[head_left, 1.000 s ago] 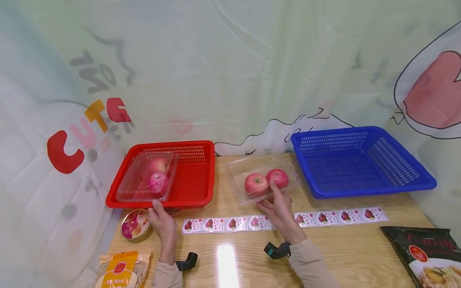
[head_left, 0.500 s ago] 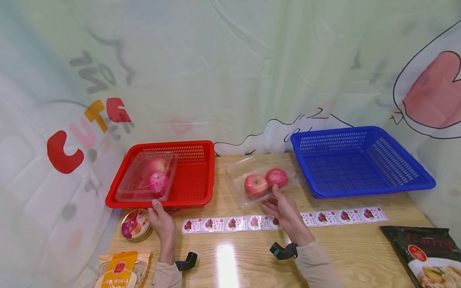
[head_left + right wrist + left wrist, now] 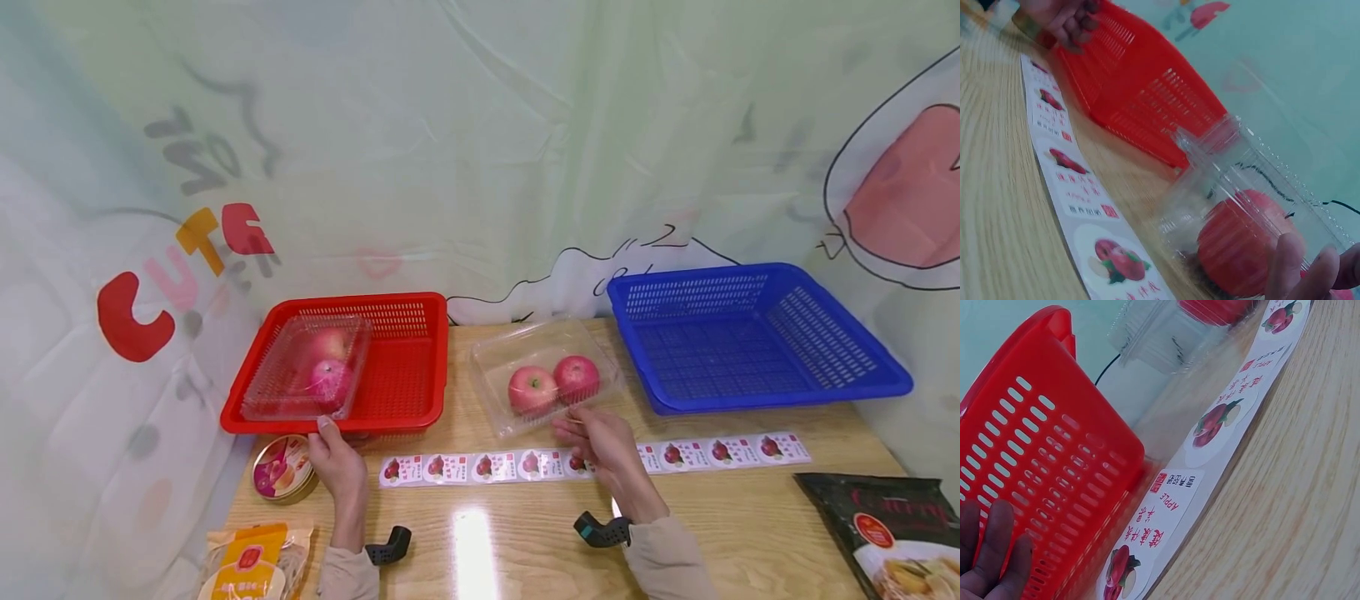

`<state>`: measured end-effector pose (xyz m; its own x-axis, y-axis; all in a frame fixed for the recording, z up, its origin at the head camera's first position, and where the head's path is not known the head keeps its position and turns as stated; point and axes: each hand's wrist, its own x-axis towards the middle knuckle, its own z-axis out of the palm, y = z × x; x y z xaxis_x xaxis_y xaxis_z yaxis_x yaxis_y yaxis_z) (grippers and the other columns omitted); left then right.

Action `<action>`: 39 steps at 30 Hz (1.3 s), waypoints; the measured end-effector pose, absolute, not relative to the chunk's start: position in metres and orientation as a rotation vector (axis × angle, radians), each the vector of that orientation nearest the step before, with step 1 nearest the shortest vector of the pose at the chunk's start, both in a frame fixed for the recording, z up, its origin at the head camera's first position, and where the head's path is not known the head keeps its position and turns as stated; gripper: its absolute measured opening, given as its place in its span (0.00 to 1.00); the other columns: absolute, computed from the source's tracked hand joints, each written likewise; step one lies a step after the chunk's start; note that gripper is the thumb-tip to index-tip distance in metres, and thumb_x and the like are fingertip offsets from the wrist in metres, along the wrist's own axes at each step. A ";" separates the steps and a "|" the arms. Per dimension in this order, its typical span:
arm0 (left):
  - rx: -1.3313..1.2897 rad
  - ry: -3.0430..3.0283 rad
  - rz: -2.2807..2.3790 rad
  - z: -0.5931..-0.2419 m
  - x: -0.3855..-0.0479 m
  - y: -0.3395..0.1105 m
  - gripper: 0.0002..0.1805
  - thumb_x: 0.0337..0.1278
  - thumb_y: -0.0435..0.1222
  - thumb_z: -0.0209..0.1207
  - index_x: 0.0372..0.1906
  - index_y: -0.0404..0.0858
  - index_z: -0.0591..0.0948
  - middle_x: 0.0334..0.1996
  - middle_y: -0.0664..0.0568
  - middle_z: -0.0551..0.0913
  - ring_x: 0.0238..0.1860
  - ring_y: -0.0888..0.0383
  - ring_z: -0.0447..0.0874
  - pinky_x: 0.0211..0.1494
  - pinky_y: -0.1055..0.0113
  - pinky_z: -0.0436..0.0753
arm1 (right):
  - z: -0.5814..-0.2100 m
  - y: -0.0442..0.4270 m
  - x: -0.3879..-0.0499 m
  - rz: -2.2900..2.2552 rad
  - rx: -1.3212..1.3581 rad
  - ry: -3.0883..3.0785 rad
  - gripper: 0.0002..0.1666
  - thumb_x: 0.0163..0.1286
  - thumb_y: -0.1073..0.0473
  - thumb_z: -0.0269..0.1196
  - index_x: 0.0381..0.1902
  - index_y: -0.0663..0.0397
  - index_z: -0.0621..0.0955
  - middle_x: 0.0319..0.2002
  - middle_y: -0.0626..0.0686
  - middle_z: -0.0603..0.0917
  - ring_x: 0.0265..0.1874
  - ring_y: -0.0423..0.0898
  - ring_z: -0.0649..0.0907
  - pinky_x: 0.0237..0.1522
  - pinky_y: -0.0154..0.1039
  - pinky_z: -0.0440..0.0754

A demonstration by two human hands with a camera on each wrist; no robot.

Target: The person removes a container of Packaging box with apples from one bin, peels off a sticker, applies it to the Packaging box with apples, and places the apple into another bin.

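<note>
At the left in the head view, my left hand (image 3: 339, 462) grips the front rim of a red basket (image 3: 401, 417), thumb on top and fingers against the outer wall. A clear plastic fruit box (image 3: 498, 350) with two apples lies inside the basket. Mid-table stands another clear plastic fruit box (image 3: 491, 400), holding a pale red apple (image 3: 532, 390) and a darker red apple (image 3: 576, 378). My right hand (image 3: 607, 446) is at this box's front edge, its fingers loosely bent; contact is unclear. In the right wrist view its fingers (image 3: 1285, 265) overlap the box.
A strip of apple labels (image 3: 483, 467) runs across the table in front of both hands' boxes. A blue basket (image 3: 757, 396) stands at the right. Around the edges are a round tin (image 3: 283, 468), a yellow food packet (image 3: 251, 562) and a black food bag (image 3: 892, 529).
My right hand has slid right along the middle box's front edge, its thumb leaving the darker apple. The box's front has dropped slightly. My left hand stays on the red basket's rim.
</note>
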<state>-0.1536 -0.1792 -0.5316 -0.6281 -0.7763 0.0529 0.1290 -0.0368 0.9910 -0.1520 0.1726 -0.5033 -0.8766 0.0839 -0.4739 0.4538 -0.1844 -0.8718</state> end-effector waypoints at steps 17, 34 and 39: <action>0.580 -1.501 -1.985 -0.532 -0.150 -0.181 0.26 0.85 0.50 0.46 0.42 0.31 0.80 0.20 0.57 0.85 0.20 0.61 0.86 0.29 0.65 0.89 | -0.513 0.143 -0.150 -2.469 0.531 1.340 0.13 0.86 0.62 0.46 0.58 0.65 0.71 0.39 0.49 0.92 0.42 0.37 0.92 0.46 0.23 0.85; 0.664 -2.231 -1.257 -0.538 -0.128 -0.185 0.18 0.70 0.34 0.52 0.26 0.29 0.82 0.19 0.40 0.82 0.20 0.44 0.79 0.22 0.58 0.72 | -0.509 0.133 -0.132 -1.878 0.123 2.040 0.21 0.77 0.54 0.66 0.56 0.67 0.81 0.39 0.53 0.93 0.33 0.41 0.89 0.31 0.33 0.83; 0.645 -2.518 -0.877 -0.542 -0.122 -0.186 0.21 0.67 0.39 0.54 0.15 0.39 0.78 0.22 0.33 0.84 0.26 0.28 0.81 0.23 0.44 0.70 | -0.510 0.100 -0.130 -1.582 -0.347 2.514 0.25 0.63 0.55 0.78 0.52 0.65 0.84 0.43 0.58 0.91 0.40 0.51 0.89 0.43 0.41 0.88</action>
<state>-0.1222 -0.1861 -0.5424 -0.8157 -0.5384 0.2116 -0.2906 0.6977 0.6547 -0.1303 0.1001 -0.5101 -0.9617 -0.2740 -0.0046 -0.1144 0.4167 -0.9018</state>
